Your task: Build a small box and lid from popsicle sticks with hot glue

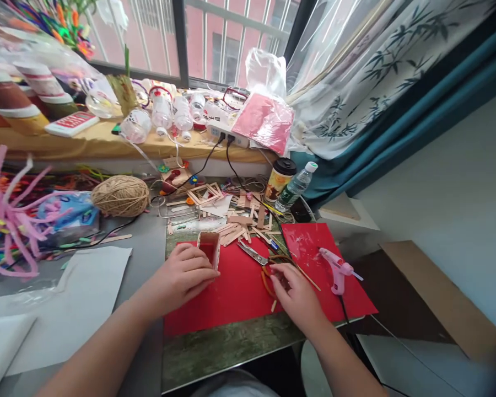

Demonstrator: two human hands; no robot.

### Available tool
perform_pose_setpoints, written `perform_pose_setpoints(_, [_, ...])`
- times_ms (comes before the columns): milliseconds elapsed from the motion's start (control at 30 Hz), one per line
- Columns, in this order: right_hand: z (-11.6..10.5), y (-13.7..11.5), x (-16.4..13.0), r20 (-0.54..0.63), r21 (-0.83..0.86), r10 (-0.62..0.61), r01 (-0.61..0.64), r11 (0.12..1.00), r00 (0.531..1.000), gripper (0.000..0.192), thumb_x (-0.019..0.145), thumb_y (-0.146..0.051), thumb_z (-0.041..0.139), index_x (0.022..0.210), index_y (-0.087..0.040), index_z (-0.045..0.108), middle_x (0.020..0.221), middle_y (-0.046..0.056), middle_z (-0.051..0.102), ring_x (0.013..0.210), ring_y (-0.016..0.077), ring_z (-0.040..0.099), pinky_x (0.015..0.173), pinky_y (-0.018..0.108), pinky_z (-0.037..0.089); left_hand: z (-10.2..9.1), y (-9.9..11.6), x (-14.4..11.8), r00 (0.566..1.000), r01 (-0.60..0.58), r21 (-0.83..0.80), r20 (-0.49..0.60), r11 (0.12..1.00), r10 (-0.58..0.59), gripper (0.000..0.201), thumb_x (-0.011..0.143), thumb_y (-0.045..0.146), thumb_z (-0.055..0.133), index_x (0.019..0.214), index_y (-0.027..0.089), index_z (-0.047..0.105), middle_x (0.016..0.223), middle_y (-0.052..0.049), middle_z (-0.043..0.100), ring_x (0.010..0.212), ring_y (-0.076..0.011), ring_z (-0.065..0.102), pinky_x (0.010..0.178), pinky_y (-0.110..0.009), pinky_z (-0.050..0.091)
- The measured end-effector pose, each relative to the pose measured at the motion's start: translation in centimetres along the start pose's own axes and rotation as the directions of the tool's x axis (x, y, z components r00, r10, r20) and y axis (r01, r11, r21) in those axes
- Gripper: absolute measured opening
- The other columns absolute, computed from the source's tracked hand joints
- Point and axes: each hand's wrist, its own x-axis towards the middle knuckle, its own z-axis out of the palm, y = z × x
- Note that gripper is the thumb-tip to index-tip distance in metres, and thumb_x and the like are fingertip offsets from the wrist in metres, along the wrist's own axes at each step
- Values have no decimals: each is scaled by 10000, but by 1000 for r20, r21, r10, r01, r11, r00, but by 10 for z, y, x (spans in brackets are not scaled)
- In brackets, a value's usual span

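Left hand [186, 275] fingers clamped on small wooden stick box [209, 246], upright on red sheet [231, 292]; probably light, fragile, best held by side walls. Right hand [295, 295] fingers pinched on thin stick [308, 278] near scissors [254, 255].

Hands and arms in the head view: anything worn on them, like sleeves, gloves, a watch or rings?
Both forearms are bare as far as the frame shows. The left hand and right hand wear no gloves, and no watch, bracelet or ring is visible.

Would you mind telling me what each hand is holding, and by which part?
The left hand grips the small red-lined wooden stick box by its near side. The right hand rests on the orange scissor handles; a firm hold cannot be told.
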Motion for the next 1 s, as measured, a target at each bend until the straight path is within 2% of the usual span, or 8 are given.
perform_pose_setpoints(200, [-13,31,-1,-12,-388,-133,118,914,991,303,964,-210,551,1227,-234,700,1215,141,674,1167,344,600,1029,560,504,8,1,-1,998,57,3,-36,998,-57,209,921,268,700,1129,293,705,1144,-52,760,1108,-237,671,1061,-419,458])
perform_pose_setpoints(533, [-10,42,-5,57,-425,-146,156,892,988,346,972,-239,541,1303,-207,634,1262,155,637,1198,319,611,1039,517,522,3,-12,-6,994,109,-23,-15,994,-109,81,935,344,701,976,303,757,1009,-33,787,1116,-245,658,1075,-429,417])
perform_pose_setpoints(700, [-3,59,-8,-62,-438,-377,314,842,924,284,956,-326,612,1219,-229,655,1180,151,682,1117,349,627,1001,576,500,-6,0,-9,982,187,-139,3,972,-188,262,938,473,684,1087,262,728,1192,-83,749,1220,-272,610,1143,-443,354])
perform_pose_setpoints(767, [1,53,-4,-85,-411,-472,401,819,877,245,955,-320,621,1181,-237,667,1133,144,699,1067,339,642,1013,587,483,-6,-2,-13,967,190,-282,-110,940,-229,437,870,551,739,1178,242,701,1248,-119,722,1251,-303,593,1164,-464,344])
perform_pose_setpoints(833, [10,38,-1,-92,-363,-527,465,808,845,219,947,-322,647,1144,-235,684,1095,130,713,1024,319,659,978,549,505,-4,-9,-16,834,205,-520,-351,829,-426,459,866,570,734,1178,236,698,1230,-126,718,1206,-303,611,1133,-469,388])
perform_pose_setpoints(867, [17,28,1,-106,-325,-528,472,819,843,207,939,-326,665,1122,-231,695,1079,124,716,1005,307,666,956,521,518,-4,-15,-18,645,166,-672,-479,722,-595,438,850,568,754,1119,225,706,1176,-122,722,1152,-290,631,1086,-446,431])
perform_pose_setpoints(900, [26,17,2,-133,-271,-507,460,845,852,195,930,-329,683,1095,-228,705,1072,119,717,996,295,671,939,494,528,-5,-24,-20,342,31,-788,-570,615,-747,428,791,547,821,1033,213,706,1072,-107,728,1056,-269,658,1011,-409,478])
perform_pose_setpoints(1000, [61,-9,6,-188,35,-306,318,948,933,209,909,-337,711,1077,-213,712,1163,128,708,1080,280,677,977,452,537,-13,-58,-31,-67,-103,-793,-596,600,-800,371,965,571,597,1167,262,568,1149,-70,653,1011,-182,653,852,-304,519])
